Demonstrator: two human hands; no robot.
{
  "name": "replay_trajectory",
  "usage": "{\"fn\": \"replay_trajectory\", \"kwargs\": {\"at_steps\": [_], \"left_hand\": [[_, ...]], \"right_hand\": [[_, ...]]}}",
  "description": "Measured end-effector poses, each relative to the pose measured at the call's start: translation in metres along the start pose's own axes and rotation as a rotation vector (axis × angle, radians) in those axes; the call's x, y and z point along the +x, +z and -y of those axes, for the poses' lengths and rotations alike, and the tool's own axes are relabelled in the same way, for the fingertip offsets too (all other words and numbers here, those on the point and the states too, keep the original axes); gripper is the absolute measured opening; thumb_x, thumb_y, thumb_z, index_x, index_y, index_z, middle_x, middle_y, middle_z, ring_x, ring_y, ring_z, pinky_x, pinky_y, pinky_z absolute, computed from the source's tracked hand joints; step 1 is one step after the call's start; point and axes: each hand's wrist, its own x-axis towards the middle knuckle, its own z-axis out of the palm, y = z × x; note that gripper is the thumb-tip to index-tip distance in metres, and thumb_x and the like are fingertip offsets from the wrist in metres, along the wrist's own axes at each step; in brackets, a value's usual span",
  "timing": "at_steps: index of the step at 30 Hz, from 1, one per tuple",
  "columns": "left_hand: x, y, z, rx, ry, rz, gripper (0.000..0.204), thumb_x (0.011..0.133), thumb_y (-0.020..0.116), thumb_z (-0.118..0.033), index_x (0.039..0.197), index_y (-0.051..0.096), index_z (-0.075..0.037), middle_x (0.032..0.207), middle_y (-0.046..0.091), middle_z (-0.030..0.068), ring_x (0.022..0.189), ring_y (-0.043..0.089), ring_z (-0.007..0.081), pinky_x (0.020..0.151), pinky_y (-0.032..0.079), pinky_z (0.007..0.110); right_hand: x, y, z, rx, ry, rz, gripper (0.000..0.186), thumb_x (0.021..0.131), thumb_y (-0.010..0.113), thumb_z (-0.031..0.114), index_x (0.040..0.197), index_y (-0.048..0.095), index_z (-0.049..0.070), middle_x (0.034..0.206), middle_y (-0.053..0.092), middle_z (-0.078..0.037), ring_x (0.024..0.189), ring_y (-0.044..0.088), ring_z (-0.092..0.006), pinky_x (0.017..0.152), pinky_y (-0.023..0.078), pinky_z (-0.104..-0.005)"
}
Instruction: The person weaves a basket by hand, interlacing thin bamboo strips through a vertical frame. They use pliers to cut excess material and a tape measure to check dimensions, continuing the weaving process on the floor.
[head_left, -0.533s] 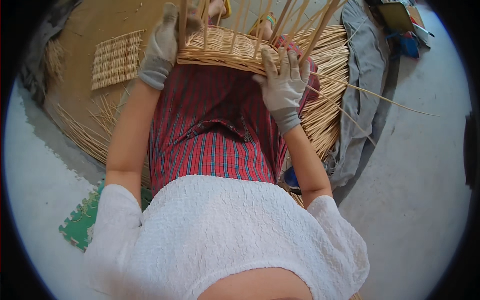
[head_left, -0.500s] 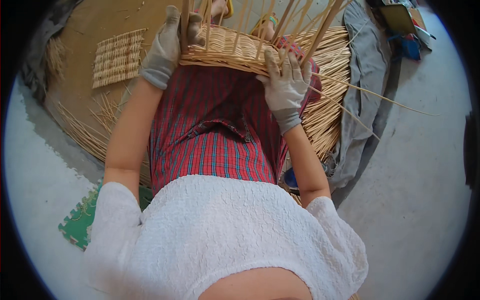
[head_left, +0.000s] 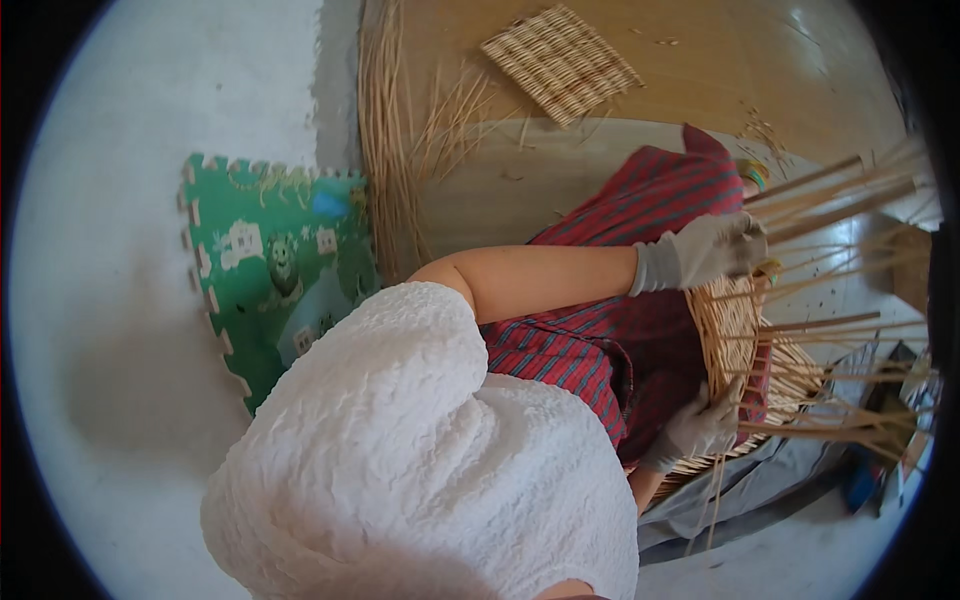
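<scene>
A half-woven wicker basket rests by my lap at the right of the head view, its long upright stakes pointing off to the right. My left hand, in a pale work glove, curls its fingers around a stake at the basket's upper corner. Lower down, my gloved right hand grips the basket's woven edge at the opposite corner. Loose weaver ends hang below that hand. Part of the right fingers is hidden by the basket.
A square woven panel lies on the brown floor sheet, with long loose canes to its left. A green foam play mat is at left. Bundled canes and a grey cloth lie beyond my right hand.
My view has swung left and tilted, so basket and hands now appear at the right. Both hands still hold the basket; the green mat has come more fully into view.
</scene>
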Motion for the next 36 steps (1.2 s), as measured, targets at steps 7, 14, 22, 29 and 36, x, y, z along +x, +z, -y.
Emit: {"fn": "replay_trajectory", "kwargs": {"at_steps": [7, 14, 22, 29, 36], "left_hand": [[-0.084, -0.165, 0.031, 0.422, -0.133, -0.513, 0.023, 0.099, 0.066, -0.018, 0.117, 0.071, -0.003, 0.096, 0.073, 0.0107, 0.091, 0.07, 0.0171, 0.084, 0.057, 0.032], [-0.211, -0.346, 0.144, 1.118, -0.904, -0.706, 0.034, 0.092, 0.067, -0.023, 0.125, 0.07, -0.013, 0.141, 0.06, 0.0169, 0.12, 0.065, 0.0386, 0.102, 0.053, 0.046], [-0.202, -0.391, 0.147, 1.181, -1.062, -0.713, 0.056, 0.092, 0.071, -0.02, 0.145, 0.056, -0.014, 0.166, 0.03, 0.0188, 0.14, 0.051, 0.038, 0.117, 0.044, 0.043], [-0.214, -0.378, 0.153, 1.13, -0.926, -0.669, 0.058, 0.092, 0.077, -0.023, 0.144, 0.056, -0.009, 0.142, 0.059, 0.0174, 0.113, 0.069, 0.0338, 0.1, 0.055, 0.039], [-0.143, -0.267, 0.074, -0.177, -0.383, -0.931, 0.027, 0.101, 0.071, -0.016, 0.125, 0.064, -0.006, 0.092, 0.069, 0.0062, 0.079, 0.07, 0.0176, 0.077, 0.06, 0.036]], "right_hand": [[0.006, -0.011, -0.011, 0.113, 0.005, 0.001, 0.056, 0.096, 0.071, 0.038, 0.146, 0.062, 0.014, 0.125, 0.07, -0.017, 0.11, 0.065, -0.0385, 0.093, 0.049, -0.0495], [0.011, -0.024, -0.003, 0.21, 0.101, 0.07, 0.059, 0.095, 0.075, 0.041, 0.145, 0.063, 0.014, 0.123, 0.067, -0.018, 0.112, 0.061, -0.0367, 0.092, 0.049, -0.0468], [0.019, -0.031, 0.008, 0.123, 0.123, 0.105, 0.056, 0.096, 0.074, 0.04, 0.142, 0.063, 0.009, 0.119, 0.07, -0.021, 0.108, 0.066, -0.0398, 0.089, 0.052, -0.0488], [0.022, -0.036, 0.012, 0.083, 0.135, 0.135, 0.056, 0.096, 0.074, 0.037, 0.143, 0.063, 0.01, 0.126, 0.069, -0.02, 0.114, 0.063, -0.0405, 0.098, 0.049, -0.0498], [0.021, -0.044, 0.031, 0.157, 0.068, 0.064, 0.047, 0.096, 0.074, 0.023, 0.14, 0.066, 0.007, 0.132, 0.068, -0.021, 0.121, 0.062, -0.0414, 0.104, 0.048, -0.0486]]}}
